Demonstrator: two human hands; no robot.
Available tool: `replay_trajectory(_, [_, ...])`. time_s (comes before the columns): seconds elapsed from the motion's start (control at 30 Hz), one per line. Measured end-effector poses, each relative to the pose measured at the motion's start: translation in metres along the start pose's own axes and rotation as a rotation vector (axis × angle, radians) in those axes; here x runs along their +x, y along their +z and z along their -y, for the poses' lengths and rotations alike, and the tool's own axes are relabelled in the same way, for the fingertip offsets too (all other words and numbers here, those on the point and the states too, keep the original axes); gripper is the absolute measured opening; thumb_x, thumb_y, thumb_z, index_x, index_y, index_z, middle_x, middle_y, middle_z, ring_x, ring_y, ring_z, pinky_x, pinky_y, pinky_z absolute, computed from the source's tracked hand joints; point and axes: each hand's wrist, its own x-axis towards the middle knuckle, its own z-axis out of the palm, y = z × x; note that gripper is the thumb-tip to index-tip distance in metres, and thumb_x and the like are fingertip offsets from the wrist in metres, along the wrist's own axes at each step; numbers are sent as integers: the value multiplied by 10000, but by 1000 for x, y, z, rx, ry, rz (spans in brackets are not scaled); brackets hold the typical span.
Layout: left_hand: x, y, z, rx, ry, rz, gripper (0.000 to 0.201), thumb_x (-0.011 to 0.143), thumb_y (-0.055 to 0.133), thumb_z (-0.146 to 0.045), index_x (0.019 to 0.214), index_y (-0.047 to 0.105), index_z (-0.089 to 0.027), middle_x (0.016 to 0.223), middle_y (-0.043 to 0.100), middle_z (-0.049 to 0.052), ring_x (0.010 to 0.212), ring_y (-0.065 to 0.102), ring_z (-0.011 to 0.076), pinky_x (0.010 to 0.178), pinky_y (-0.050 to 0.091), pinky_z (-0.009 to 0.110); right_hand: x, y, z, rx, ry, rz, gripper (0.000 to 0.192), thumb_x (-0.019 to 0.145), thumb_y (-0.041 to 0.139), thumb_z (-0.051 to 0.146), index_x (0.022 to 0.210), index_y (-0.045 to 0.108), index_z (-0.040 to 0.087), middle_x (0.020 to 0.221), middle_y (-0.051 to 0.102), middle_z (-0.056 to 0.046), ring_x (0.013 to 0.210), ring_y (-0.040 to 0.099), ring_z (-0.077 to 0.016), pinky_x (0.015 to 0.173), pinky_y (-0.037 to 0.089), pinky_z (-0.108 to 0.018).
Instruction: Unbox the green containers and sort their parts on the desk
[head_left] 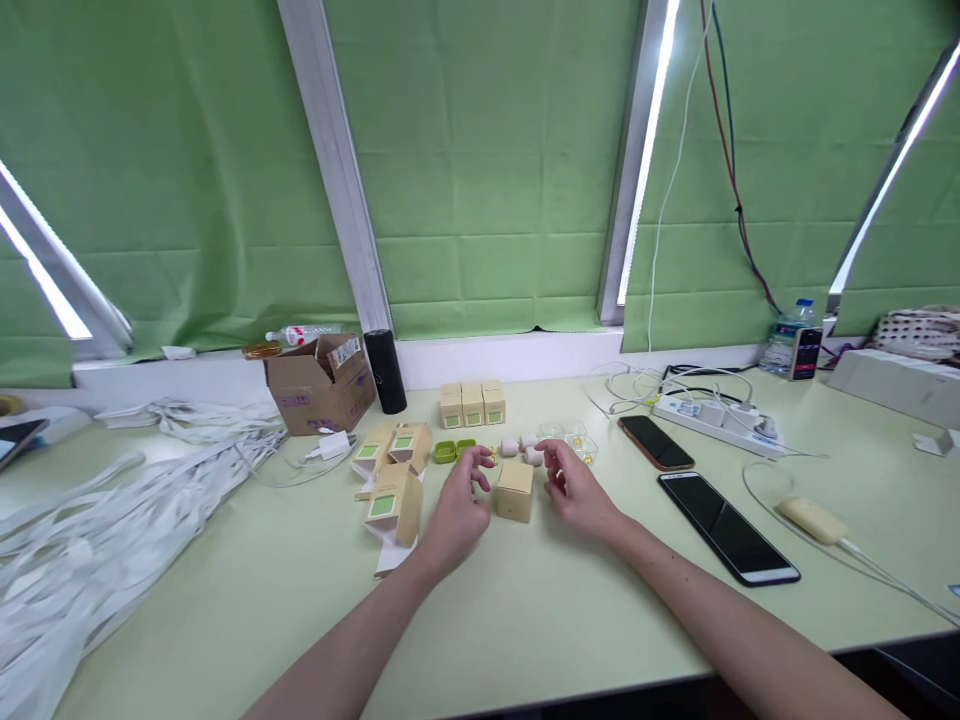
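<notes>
A small closed cardboard box (514, 492) stands on the table between my two hands. My left hand (463, 505) is just left of it, fingers curled but apart, holding nothing. On the other side my right hand (574, 485) hovers with bent, parted fingers, also without anything in it. Beyond the box lie several pale pink cylinders (510, 447), clear round pieces (576, 436) and green square pieces (445, 452). To the left, opened small boxes (395, 505) with green labels rest with their flaps out. Three closed boxes (472, 405) line up farther back.
White straps (150, 530) are heaped at the left. A large carton (319, 385) and a black cylinder (385, 372) stand at the back. Toward the right lie two phones (727, 525), a power strip (718, 425) with cables, and a beige device (814, 520) on a cord.
</notes>
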Motion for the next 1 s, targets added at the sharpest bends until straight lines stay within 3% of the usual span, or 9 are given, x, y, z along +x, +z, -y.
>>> replay_trajectory(0.13, [-1, 0, 3, 33, 41, -2, 776, 556, 451, 88, 1259, 531, -230, 1225, 653, 87, 958, 619, 186, 834, 518, 348, 1, -2, -4, 12, 6, -2, 525, 797, 518, 77, 1285, 469, 262, 1016, 538, -21, 790, 548, -158, 651, 480, -269])
replay_trajectory(0.27, [-4, 3, 3, -6, 91, 87, 800, 651, 542, 51, 1395, 492, -240, 1382, 622, 137, 1197, 627, 260, 1016, 514, 454, 0, -2, -1, 16, -13, 42, 599, 750, 519, 52, 1306, 465, 269, 991, 548, -7, 748, 537, -142, 627, 464, -246])
replay_trajectory(0.4, [-5, 8, 0, -56, 19, 183, 764, 768, 672, -81, 1483, 445, -227, 1428, 615, 159, 1296, 603, 300, 1077, 495, 478, 0, -2, 0, -13, -26, -3, 573, 766, 518, 61, 1298, 470, 269, 970, 554, -3, 741, 541, -144, 603, 444, -235])
replay_trajectory(0.63, [-6, 9, -5, 39, -44, 160, 518, 782, 764, -159, 1275, 616, -224, 1292, 688, 102, 1193, 645, 304, 1050, 508, 484, 2, -5, 4, -18, -27, -98, 471, 859, 511, 107, 1300, 462, 265, 969, 554, -5, 742, 573, -149, 582, 466, -243])
replay_trajectory(0.73, [-8, 9, -8, 181, 100, 72, 518, 772, 820, -188, 1239, 605, -247, 1262, 677, 83, 1172, 636, 305, 1008, 528, 489, 1, -5, 10, -19, -30, -139, 377, 913, 531, 165, 1275, 485, 260, 952, 569, -7, 732, 583, -154, 580, 486, -257])
replay_trajectory(0.83, [-10, 9, -12, 377, 360, -65, 586, 772, 844, -158, 1278, 563, -252, 1266, 663, 99, 1199, 615, 321, 1015, 516, 518, -2, -4, 21, -17, -58, -169, 310, 964, 556, 246, 1269, 504, 258, 991, 603, -31, 768, 612, -170, 581, 515, -275])
replay_trajectory(1.0, [-13, 5, -21, 647, 717, -239, 518, 855, 780, -125, 1299, 526, -211, 1181, 664, 130, 1131, 640, 307, 964, 521, 483, -8, -1, 41, -43, -215, -170, 358, 977, 573, 259, 1324, 485, 253, 1184, 625, -102, 988, 644, -233, 744, 596, -366])
